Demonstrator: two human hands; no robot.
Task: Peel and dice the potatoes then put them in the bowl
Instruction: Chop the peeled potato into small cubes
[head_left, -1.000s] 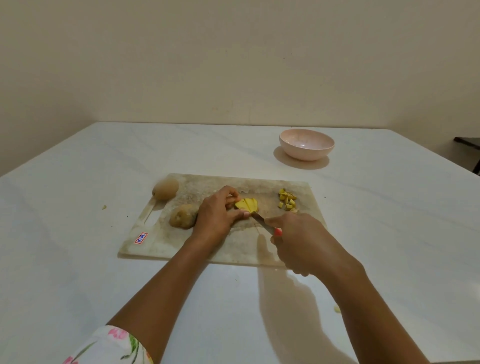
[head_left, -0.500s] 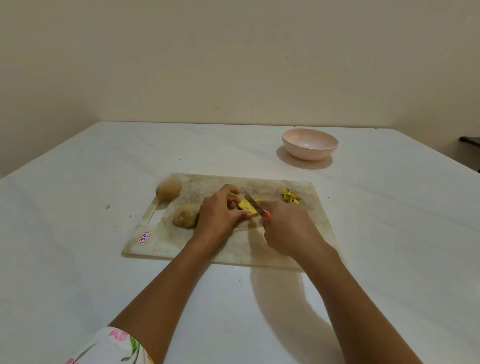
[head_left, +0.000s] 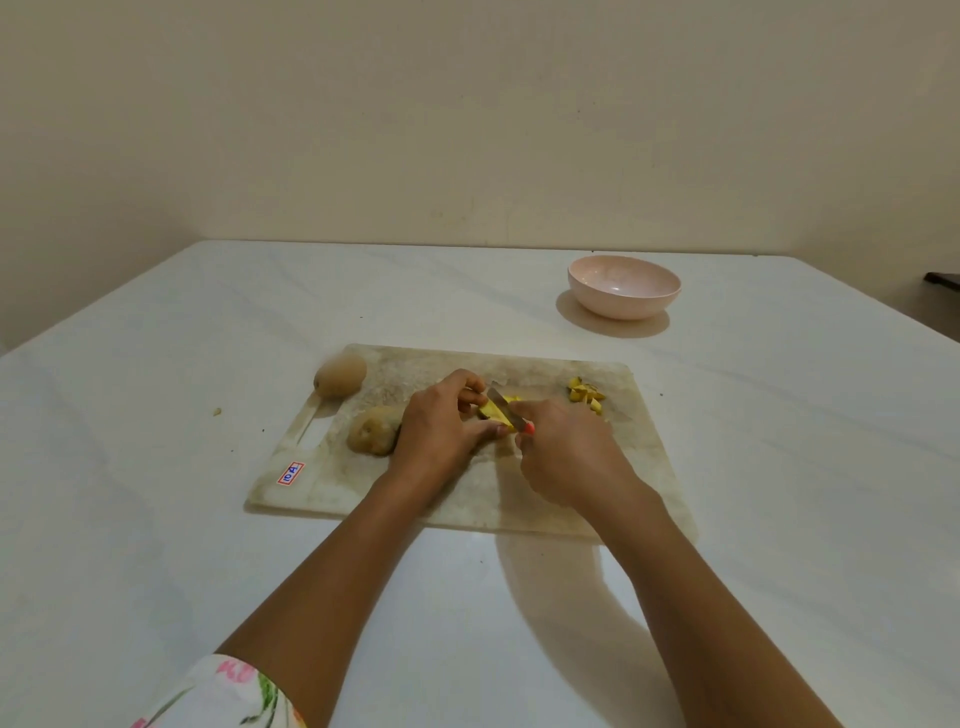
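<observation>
On the worn cutting board (head_left: 644, 467) my left hand (head_left: 441, 421) pinches a yellow peeled potato piece (head_left: 501, 408) between thumb and fingers. My right hand (head_left: 569, 452) grips a small knife (head_left: 503, 402) whose blade lies across that piece. A small heap of diced potato (head_left: 586, 395) sits at the board's far right. Two unpeeled potatoes lie on the left: one (head_left: 340, 375) at the far left corner, one (head_left: 373, 437) right beside my left hand. The pink bowl (head_left: 623, 286) stands beyond the board to the right, with nothing visible in it.
The board lies on a white marble table (head_left: 156, 519). A small scrap (head_left: 217, 411) sits on the table left of the board. A red-and-blue sticker (head_left: 291, 474) marks the board's near left corner. A dark piece of furniture (head_left: 943, 280) shows at the right edge.
My right hand has moved forward and left with the knife, bringing the blade from the near side onto the potato piece. The left hand stays on the piece.
</observation>
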